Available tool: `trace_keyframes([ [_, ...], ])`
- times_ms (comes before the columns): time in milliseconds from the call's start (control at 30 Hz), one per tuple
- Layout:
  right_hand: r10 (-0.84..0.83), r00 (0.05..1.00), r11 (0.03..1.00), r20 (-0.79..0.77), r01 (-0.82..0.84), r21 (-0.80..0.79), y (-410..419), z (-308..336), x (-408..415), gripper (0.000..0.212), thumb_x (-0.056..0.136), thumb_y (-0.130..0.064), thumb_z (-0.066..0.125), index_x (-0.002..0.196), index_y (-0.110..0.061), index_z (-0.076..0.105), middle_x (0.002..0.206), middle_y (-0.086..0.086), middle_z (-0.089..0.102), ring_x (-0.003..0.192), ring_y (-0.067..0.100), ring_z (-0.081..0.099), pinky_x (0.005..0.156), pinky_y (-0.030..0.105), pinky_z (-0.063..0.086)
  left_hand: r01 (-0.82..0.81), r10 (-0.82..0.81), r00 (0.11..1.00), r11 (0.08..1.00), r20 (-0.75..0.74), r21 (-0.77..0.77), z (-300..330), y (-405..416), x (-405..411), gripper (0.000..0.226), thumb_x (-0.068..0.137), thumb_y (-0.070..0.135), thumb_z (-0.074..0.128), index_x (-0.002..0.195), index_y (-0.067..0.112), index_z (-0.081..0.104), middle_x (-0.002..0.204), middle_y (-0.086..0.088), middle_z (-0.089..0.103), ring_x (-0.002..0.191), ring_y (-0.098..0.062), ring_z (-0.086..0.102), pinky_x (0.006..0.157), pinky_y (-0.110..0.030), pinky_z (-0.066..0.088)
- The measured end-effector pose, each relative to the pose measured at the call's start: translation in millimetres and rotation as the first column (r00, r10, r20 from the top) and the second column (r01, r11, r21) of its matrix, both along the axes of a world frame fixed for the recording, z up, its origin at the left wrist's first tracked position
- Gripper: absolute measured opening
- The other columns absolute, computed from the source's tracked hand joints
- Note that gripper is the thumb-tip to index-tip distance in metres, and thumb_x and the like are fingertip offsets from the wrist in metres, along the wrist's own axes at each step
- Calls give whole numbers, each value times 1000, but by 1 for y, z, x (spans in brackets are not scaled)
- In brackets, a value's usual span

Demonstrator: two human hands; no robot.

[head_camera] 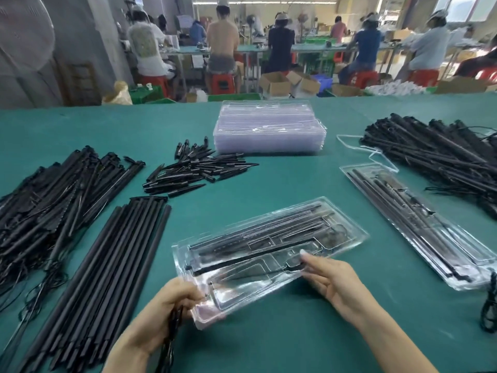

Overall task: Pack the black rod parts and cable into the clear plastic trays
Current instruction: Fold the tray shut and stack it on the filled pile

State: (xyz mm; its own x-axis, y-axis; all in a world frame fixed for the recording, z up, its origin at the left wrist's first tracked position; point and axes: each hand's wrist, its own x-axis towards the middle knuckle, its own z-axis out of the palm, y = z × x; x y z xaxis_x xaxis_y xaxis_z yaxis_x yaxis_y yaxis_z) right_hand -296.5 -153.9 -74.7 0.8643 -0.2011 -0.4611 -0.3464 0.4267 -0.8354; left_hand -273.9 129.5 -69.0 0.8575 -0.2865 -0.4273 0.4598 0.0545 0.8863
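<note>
- Clear plastic tray (269, 254), already loaded with black rod parts (258, 238), sits tilted on the green table (269, 179) right in front of us.
- Our left hand (172, 305) pinches the tray's near-left corner, fingers curled; a black cable (172, 329) hangs under that hand.
- Our right hand (330, 281) has loosely extended fingers touching the tray's near edge.
- A second filled tray (414, 224) lies to the right, a stack of empty trays (269, 130) behind.
- Loose long rods (107, 265) lie to the left.
</note>
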Motion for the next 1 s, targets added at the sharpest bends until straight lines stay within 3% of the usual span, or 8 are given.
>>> trace_keyframes([
  [167, 36, 999, 995, -25, -33, 98, 5, -1, 2, 28, 55, -23, 81, 74, -6, 71, 64, 1, 62, 52, 6, 61, 51, 16, 52, -17, 18, 1000, 999, 20, -43, 7, -3, 3, 29, 47, -2, 61, 75, -2, 53, 68, -26, 66, 52, -30, 65, 43, -22, 49],
  [333, -26, 999, 1000, 38, 26, 8, 12, -8, 0, 20, 76, -14, 73, 81, -6, 55, 60, 4, 49, 50, 9, 61, 53, 15, 51, 1, 0, 1000, 1000, 17, -25, 3, -4, 8, 26, 50, 19, 66, 68, 0, 66, 74, -16, 64, 55, -26, 61, 51, -25, 45],
  [400, -63, 997, 998, 44, 63, 1, 16, -9, -1, 19, 80, -11, 71, 72, -7, 55, 57, 4, 52, 49, 10, 61, 52, 15, 51, -4, 0, 999, 998, 53, 68, 1, 1, 12, 36, 40, 25, 74, 62, 5, 55, 62, -11, 56, 49, -20, 60, 58, -30, 39],
  [533, -78, 996, 996, 31, 77, 34, 20, -9, -4, 18, 80, -16, 73, 76, -6, 59, 58, 2, 60, 51, 9, 61, 52, 14, 51, 60, -82, 991, 979, 108, 194, 2, 6, 14, 55, 60, 42, 75, 101, 9, 61, 95, -9, 75, 66, -16, 67, 56, -21, 49],
  [633, -34, 999, 999, 14, 33, 33, 24, -8, -5, 22, 81, -21, 72, 78, -2, 62, 61, 8, 68, 58, 15, 68, 53, 17, 54, 40, -80, 988, 958, 129, 285, 2, 4, 12, 63, 58, 51, 81, 106, 15, 60, 92, -3, 76, 60, -11, 63, 61, -25, 47],
  [733, 2, 1000, 997, -23, 0, 80, 25, -2, -4, 31, 72, -25, 76, 80, 2, 64, 63, 9, 70, 66, 25, 72, 55, 21, 56, 13, -49, 991, 962, 126, 271, 1, 0, 10, 61, 55, 39, 85, 102, 15, 54, 86, -5, 76, 55, -7, 55, 51, -16, 44],
  [867, -4, 994, 970, -110, 31, 241, 30, 4, -1, 37, 69, -22, 78, 94, 1, 64, 99, 23, 64, 70, 26, 72, 54, 24, 57, 3, -38, 987, 975, 153, 221, 2, 0, 10, 78, 48, 46, 93, 106, 11, 55, 88, -9, 75, 47, -3, 49, 46, -12, 41],
  [1000, -46, 991, 970, -127, 75, 232, 36, 5, 2, 21, 78, -15, 76, 84, -1, 61, 85, 22, 62, 62, 26, 71, 47, 21, 54, -13, -24, 983, 980, 183, 197, -1, -1, 9, 106, 22, 64, 88, 110, 14, 57, 91, -9, 75, 61, -8, 56, 59, -16, 46],
])
